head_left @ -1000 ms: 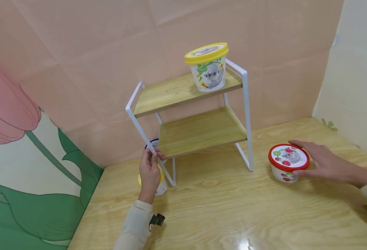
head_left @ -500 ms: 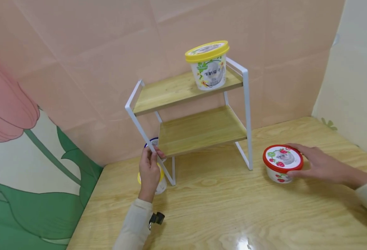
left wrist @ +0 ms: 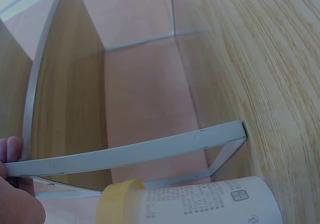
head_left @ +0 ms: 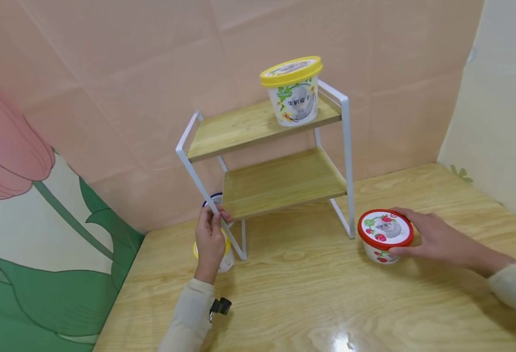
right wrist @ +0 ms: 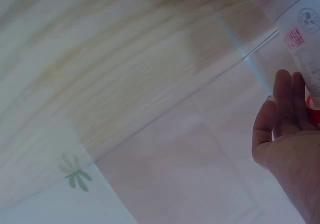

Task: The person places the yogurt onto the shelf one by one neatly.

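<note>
My left hand (head_left: 210,243) grips the white metal side frame of a two-tier wooden shelf rack (head_left: 280,182) at lower-shelf height. In the left wrist view, its fingertips (left wrist: 12,148) wrap that frame. Over on the right, my right hand (head_left: 438,240) holds a red-lidded ice cream tub (head_left: 385,228) between thumb and fingers, at the rim. The tub is upright beside the rack's right foot; whether its base touches the table cannot be told. In the right wrist view only part of this white tub (right wrist: 305,43) shows.
A yellow-lidded tub (head_left: 296,100) stands on the upper shelf, toward the right. Behind my left hand are another yellow-lidded tub (head_left: 227,261) and a blue-rimmed tub (head_left: 216,199), both partly hidden. A pink backdrop (head_left: 121,98) rises behind the wooden table (head_left: 293,298).
My right hand has brought the red-lidded tub leftward, closer to the rack and slightly nearer me. The left hand keeps its hold on the frame.
</note>
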{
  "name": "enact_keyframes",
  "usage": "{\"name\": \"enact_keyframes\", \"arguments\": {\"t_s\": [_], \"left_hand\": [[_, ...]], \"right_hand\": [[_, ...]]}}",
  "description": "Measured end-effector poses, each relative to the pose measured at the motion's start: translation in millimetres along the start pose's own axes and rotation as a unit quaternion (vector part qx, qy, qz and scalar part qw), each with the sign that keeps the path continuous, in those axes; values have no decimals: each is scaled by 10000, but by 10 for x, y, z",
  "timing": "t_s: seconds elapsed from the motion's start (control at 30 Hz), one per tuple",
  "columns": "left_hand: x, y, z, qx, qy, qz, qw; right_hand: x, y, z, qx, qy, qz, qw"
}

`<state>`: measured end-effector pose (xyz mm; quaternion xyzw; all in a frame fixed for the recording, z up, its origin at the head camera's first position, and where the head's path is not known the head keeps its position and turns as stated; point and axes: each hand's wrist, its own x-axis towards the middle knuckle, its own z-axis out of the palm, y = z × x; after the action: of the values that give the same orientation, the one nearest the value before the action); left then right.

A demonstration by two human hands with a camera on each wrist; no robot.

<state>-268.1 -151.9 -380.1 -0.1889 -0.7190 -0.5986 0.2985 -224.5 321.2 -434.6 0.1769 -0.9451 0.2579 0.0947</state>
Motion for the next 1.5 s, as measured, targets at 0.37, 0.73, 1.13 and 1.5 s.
{"name": "enact_keyframes", "arguments": {"t_s": [0.37,0.73,1.13,1.5], "left_hand": [[4,-21,-2,25,9,42,10000],[8,-11,5,-59,29,62,10000],[13,4,8,-114,12,42,9999],[16,-17,0,-76,2,33,10000]], "right_hand": [[6,-226,118,20,130,-186,9997],[51,-432,239,120,129,-319,9993],[149,-707,366,272,111,-312,9991],[155,-758,410,90,86,-73,9999]]}}
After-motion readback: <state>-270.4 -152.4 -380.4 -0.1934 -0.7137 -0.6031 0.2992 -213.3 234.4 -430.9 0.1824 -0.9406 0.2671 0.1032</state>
